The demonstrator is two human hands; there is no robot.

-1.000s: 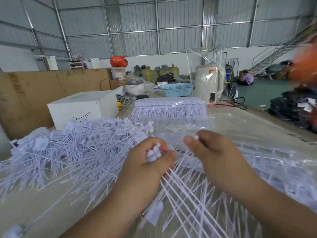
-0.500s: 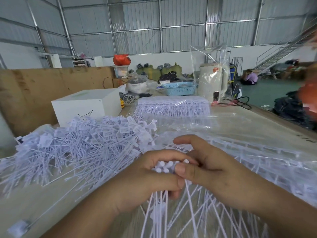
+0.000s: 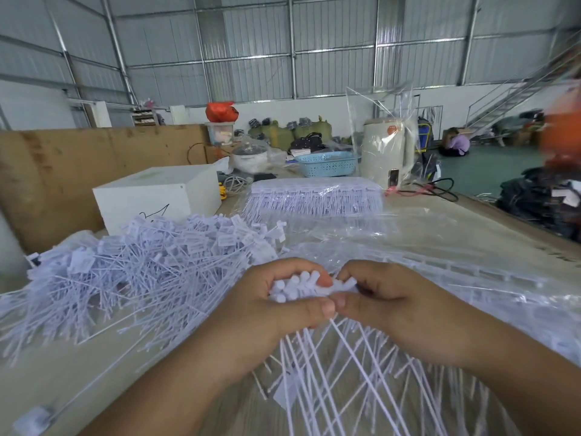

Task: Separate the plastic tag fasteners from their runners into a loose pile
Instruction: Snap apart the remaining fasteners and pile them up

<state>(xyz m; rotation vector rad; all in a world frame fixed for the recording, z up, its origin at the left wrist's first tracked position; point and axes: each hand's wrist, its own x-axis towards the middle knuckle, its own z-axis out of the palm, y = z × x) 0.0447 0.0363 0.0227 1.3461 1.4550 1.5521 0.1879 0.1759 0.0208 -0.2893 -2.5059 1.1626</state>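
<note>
Between the hands: bunch of tag fasteners [image 3: 301, 286], heads up, thin tails fanning down toward the wearer under both wrists.
Left hand [image 3: 276, 313]: curled round the bunch just below the heads, thumb across the front.
Right hand [image 3: 386, 305]: fingertips pinched on the runner end [image 3: 344, 283] touching the left thumb; hands met.
Loose pile [image 3: 151, 262]: just left of the left hand, well stocked.
Unsplit strips [image 3: 314, 199]: bagged, well beyond both hands.
Handling: looked featherlight, tails whippy and tangle-prone, smooth plastic likely slippery.
Grip advice: hold at the stiff heads, not the tails; snap close to the runner.
</note>
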